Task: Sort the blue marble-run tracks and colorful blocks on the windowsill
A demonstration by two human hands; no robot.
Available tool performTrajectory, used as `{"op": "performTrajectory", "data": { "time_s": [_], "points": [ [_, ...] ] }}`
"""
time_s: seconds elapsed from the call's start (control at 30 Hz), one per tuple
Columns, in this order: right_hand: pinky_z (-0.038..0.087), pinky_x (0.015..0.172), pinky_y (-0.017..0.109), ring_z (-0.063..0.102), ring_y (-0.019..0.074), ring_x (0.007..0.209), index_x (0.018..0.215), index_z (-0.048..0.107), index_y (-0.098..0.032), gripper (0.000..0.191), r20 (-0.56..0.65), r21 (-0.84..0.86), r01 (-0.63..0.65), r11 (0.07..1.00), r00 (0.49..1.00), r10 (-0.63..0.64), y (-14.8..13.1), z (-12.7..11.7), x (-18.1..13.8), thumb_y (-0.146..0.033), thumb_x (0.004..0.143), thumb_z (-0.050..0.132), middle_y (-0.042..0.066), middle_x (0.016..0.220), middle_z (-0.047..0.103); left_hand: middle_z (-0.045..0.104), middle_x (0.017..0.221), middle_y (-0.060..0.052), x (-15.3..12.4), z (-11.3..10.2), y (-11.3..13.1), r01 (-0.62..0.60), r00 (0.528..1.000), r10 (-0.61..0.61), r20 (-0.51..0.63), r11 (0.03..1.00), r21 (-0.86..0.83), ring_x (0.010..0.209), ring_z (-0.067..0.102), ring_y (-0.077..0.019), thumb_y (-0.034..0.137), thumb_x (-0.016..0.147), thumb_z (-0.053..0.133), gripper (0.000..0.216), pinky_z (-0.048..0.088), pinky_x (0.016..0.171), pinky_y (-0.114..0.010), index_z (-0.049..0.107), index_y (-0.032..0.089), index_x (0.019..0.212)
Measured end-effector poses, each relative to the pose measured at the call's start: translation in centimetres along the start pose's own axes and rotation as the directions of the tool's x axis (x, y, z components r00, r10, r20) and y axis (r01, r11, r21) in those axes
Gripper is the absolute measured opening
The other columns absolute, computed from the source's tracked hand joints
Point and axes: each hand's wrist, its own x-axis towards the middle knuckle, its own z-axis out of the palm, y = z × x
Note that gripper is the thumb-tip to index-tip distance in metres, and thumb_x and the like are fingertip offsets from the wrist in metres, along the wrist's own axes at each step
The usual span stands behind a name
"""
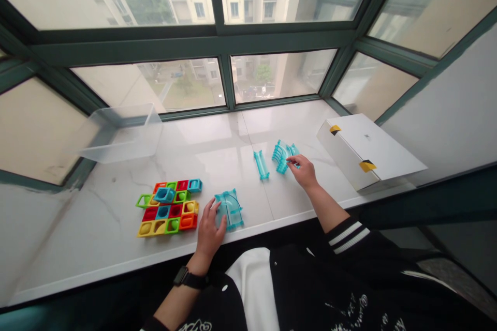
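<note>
My left hand rests at the near edge of the counter with thumb and fingers apart. Its fingertips touch the left side of a group of clear teal track pieces, which lie side by side and show a curved line. Further right, my right hand pinches thumb and fingers together at a cluster of curved teal track pieces. Part of that cluster is hidden behind the fingers. Between the two groups lies a straight teal track piece.
Colourful square plastic blocks sit in rows left of my left hand. Behind them stands a clear plastic bin. A white box with yellow-and-black tabs is at the right. Windows border the white counter.
</note>
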Motion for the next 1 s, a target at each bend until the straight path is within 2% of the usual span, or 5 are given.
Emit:
{"op": "performTrajectory", "data": {
  "time_s": [0.23,0.63,1.0],
  "points": [
    [0.056,0.084,0.04,0.069,0.0245,0.084,0.094,0.077,-0.026,0.015,-0.008,0.008,0.01,1.0,1.0,-0.01,-0.2,0.0,-0.2,-0.034,0.091,0.066,0.008,0.1,0.076,0.051,0.156,-0.014,0.1,0.0,0.1,-0.003,1.0,0.003,-0.002,1.0,0.007,0.143,0.054,-0.0337,0.03,0.101,0.057,0.045,0.048,0.118,-0.059,0.052,0.028,0.146],
    [0.056,0.081,0.038,0.07,0.0221,0.081,0.095,0.078,-0.024,0.016,-0.013,-0.014,0.022,1.0,1.0,-0.022,0.3,0.1,-0.5,-0.033,0.091,0.066,0.006,0.098,0.076,0.053,0.154,-0.015,-0.1,0.2,-0.3,-0.011,1.0,0.011,0.006,1.0,0.016,0.141,0.055,-0.0321,0.029,0.101,0.057,0.044,0.051,0.116,-0.055,0.053,0.024,0.145],
    [0.058,0.081,0.038,0.07,0.0217,0.081,0.098,0.077,-0.024,0.015,0.008,-0.011,0.054,0.998,0.999,-0.054,0.8,-0.1,-0.5,-0.031,0.092,0.065,0.007,0.099,0.075,0.056,0.151,-0.016,0.0,0.2,-0.3,-0.025,1.0,0.025,-0.009,0.999,0.037,0.138,0.058,-0.0329,0.028,0.101,0.058,0.043,0.052,0.114,-0.056,0.055,0.024,0.143]
  ]
}}
